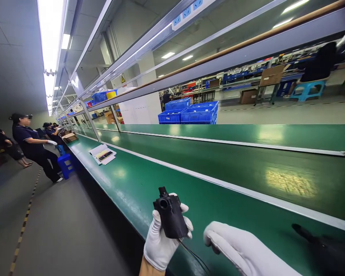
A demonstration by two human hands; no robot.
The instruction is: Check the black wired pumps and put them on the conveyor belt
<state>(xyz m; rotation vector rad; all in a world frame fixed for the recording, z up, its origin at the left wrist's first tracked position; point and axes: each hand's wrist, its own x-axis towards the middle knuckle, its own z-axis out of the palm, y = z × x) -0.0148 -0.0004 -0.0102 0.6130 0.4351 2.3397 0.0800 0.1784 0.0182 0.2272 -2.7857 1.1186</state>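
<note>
My left hand (161, 241), in a white glove, grips a black cylindrical motor-like housing (174, 218) above the green bench. The housing has a round port on its upper side and a short stub on top. Thin dark wires (194, 256) trail from its lower end. To the right of it, my white-gloved right hand (232, 241) hovers apart from the housing. Its fingers are loosely bent, with nothing visible in them; the fingertips are partly shaded. A dark object with a narrow projecting end (330, 249) lies blurred at the lower right, so its kind is unclear.
White dividers (218, 180) run along the green bench (129, 180). An opened booklet or box (102, 154) lies farther left. Blue crates (198, 112) stand beyond the bench. A co-worker (31, 142) stands near a blue stool (65, 165) in the left aisle.
</note>
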